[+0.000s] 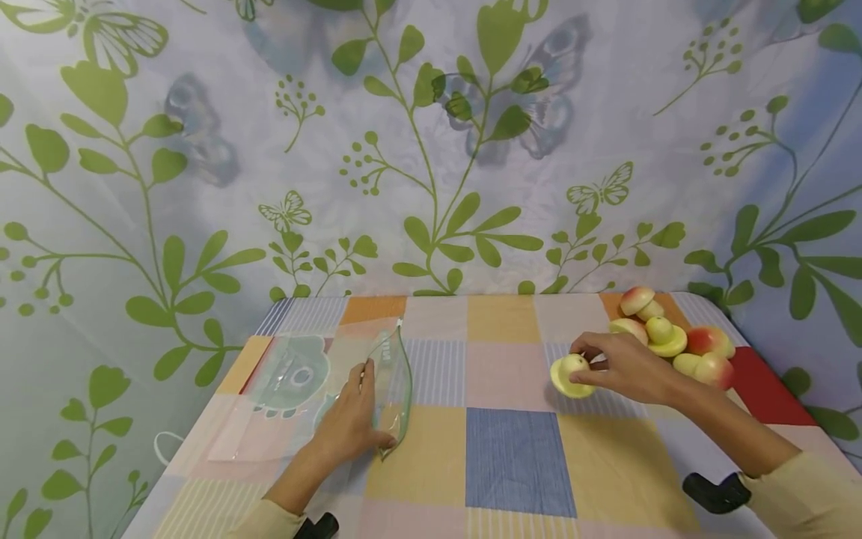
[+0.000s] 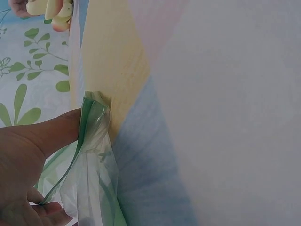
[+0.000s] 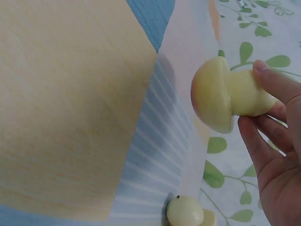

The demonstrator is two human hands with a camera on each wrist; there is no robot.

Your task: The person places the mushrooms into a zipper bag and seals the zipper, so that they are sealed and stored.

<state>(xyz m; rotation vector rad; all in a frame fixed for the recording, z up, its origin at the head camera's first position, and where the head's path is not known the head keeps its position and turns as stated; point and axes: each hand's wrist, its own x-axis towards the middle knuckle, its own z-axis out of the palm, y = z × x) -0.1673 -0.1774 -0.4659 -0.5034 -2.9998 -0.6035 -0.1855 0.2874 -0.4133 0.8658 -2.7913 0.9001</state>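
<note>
A pale yellow toy mushroom (image 1: 564,380) hangs a little above the table in my right hand (image 1: 629,367). In the right wrist view, thumb and fingers pinch its stem, and the domed cap (image 3: 210,96) points away from the palm. My left hand (image 1: 346,419) grips a clear zip bag (image 1: 292,378) with a green-edged mouth, which lies on the left of the table. The left wrist view shows the thumb against the bag's green rim (image 2: 83,125), with the mouth held apart. Part of the other fingers is hidden behind the plastic there.
Several more toy mushrooms (image 1: 710,340), yellow and reddish, lie heaped at the table's back right, just beyond my right hand. A patchwork cloth (image 1: 518,460) covers the table. Behind it hangs a leaf-and-butterfly curtain (image 1: 431,150). A white loop (image 1: 161,445) sticks out at the left edge.
</note>
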